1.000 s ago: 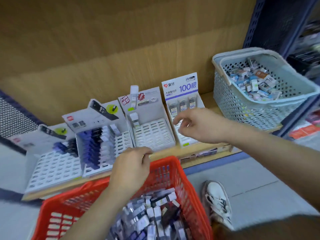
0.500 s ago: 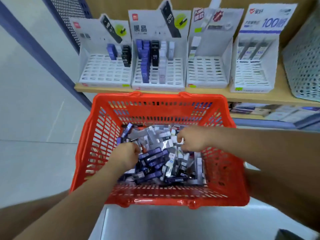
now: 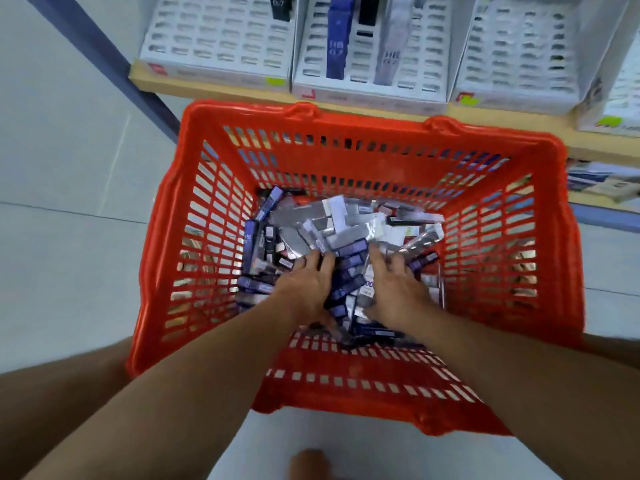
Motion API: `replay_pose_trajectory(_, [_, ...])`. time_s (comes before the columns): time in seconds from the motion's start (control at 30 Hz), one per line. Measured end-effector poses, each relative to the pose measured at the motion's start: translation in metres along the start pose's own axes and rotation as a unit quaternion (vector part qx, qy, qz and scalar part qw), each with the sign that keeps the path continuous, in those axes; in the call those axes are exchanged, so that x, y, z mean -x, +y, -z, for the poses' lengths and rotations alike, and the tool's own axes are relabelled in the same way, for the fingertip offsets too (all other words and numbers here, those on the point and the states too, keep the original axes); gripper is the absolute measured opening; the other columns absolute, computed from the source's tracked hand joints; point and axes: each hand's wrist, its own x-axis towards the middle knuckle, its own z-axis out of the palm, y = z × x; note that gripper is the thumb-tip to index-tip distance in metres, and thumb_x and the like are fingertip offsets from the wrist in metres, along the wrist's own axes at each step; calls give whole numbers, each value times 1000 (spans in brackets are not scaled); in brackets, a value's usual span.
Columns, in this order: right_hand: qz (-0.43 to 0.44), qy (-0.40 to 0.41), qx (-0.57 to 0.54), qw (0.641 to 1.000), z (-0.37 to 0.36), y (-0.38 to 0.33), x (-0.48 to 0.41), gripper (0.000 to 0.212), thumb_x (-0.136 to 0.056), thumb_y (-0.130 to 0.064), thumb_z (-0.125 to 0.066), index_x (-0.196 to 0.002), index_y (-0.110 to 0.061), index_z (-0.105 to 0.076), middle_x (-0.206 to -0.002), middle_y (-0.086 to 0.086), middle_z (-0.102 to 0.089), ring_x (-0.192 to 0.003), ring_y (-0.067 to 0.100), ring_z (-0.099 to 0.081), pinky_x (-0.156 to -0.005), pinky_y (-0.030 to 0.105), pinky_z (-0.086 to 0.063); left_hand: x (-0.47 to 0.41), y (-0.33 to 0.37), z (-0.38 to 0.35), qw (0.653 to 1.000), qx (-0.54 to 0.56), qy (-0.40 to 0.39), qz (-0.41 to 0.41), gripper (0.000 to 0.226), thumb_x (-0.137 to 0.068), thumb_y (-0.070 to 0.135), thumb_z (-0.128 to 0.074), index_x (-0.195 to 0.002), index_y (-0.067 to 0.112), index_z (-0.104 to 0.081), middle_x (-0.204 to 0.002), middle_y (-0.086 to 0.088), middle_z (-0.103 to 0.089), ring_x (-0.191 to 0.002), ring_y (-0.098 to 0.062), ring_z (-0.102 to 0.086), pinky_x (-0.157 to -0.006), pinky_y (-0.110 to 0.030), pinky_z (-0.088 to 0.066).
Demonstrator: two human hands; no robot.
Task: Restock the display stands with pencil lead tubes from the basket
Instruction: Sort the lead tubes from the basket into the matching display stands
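Left display stand (image 3: 214, 39): on wooden shelf (image 3: 207, 85), slots mostly bare, one black tube at the back.
Red basket (image 3: 162, 271): on the floor just below the shelf.
Left hand (image 3: 304, 289): inside the basket, fingers straight and spread, pressing flat on the pencil lead tubes (image 3: 343, 226). No tube gripped.
Tubes: loose pile on the basket bottom, blue, silver and black mixed.
Middle display stand (image 3: 370, 74): one blue column and one silver column, both marked HB 0.7.
Right hand (image 3: 394, 289): beside the left, fingers extended on the pile, holding nothing.
Right display stand (image 3: 512, 64): slots bare.
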Motion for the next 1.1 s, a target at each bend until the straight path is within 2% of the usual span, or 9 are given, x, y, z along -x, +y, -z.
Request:
replay_pose_trajectory(0.13, [-17, 21, -180, 983, -4, 10, -11, 78, -80, -23, -76, -143, -25, -30, -141, 10, -37, -113, 34, -56, -81, 35, -48, -4, 4, -15, 998, -44, 38, -39, 96, -78, 41, -73, -147, 16, -11, -142, -11, -37, -127, -32, -40, -98, -45, -42])
replay_pose_trajectory(0.27, [-17, -3, -289, 957, -4, 8, -17, 35, -76, -15, -73, -88, -30, -44, -95, 5, -60, -81, 26, -60, -68, 37, -50, -6, -3, -17, 992, 54, 96, -54, 41, -91, 33, -58, -123, 12, -43, -113, -12, -60, -107, -30, -55, -84, -36, -44])
replay_pose_trajectory(0.43, [-75, 80, -316, 942, 11, -1, -18, 41, -82, -22, -69, -117, -26, -48, -116, 2, -40, -96, 22, -50, -80, 32, -46, -2, -4, 5, 922, 341, 181, 45, 22, -92, 32, -60, -101, 12, -61, -80, -1, -65, -76, -20, -60, -64, -25, -41])
replay_pose_trajectory(0.53, [-108, -58, -575, 809, 37, -17, -17, 31, -89, -40, -63, -114, -23, -57, -116, 7, -62, -94, 21, -59, -81, 34, -44, 1, 8, 35, 796, 585, 134, 80, 12, -90, 24, -64, -88, 13, -69, -69, 0, -68, -67, -20, -62, -65, -26, -49])
replay_pose_trajectory(0.6, [-84, -194, -675, 707, 51, -24, -11, 60, -81, -70, -59, -116, -21, -66, -96, 2, -66, -92, 19, -60, -84, 37, -44, 10, 19, 54, 722, 683, 79, 81, 7, -88, 19, -65, -91, 13, -69, -75, -7, -71, -71, -24, -65, -74, -39, -54])
replay_pose_trajectory(0.67, [-33, -259, -688, 677, 57, -31, -8, 87, -66, -87, -53, -126, -25, -65, -101, -1, -67, -98, 18, -60, -83, 35, -48, 21, 25, 70, 679, 729, 57, 70, 8, -87, 16, -66, -93, 11, -68, -73, -8, -68, -69, -24, -63, -79, -43, -53])
replay_pose_trajectory(0.77, [16, -301, -671, 678, 67, -41, 3, 95, -63, -94, -42, -126, -26, -65, -119, 4, -70, -110, 26, -65, -97, 43, -49, 34, 25, 89, 628, 771, 75, 73, 7, -86, 15, -65, -90, 10, -67, -65, -5, -65, -61, -21, -60, -72, -37, -50])
replay_pose_trajectory(0.9, [29, -303, -653, 694, 92, -46, 30, 77, -69, -89, -39, -85, -18, -63, -60, 1, -41, -50, 14, -34, -53, 26, -40, 48, 26, 110, 553, 818, 135, 81, 6, -89, 14, -61, -90, 8, -61, -64, -6, -60, -47, -14, -57, -45, -22, -49])
replay_pose_trajectory(1.1, [56, -252, -583, 771, 119, -35, 58, 57, -78, -69, -55, -98, -17, -64, -59, -6, -31, -45, 6, -24, -47, 19, -38, 75, 26, 122, 532, 829, 173, 12, 18, -95, 20, -56, -81, 8, -58, -67, -5, -64, -62, -19, -64, -67, -36, -56])
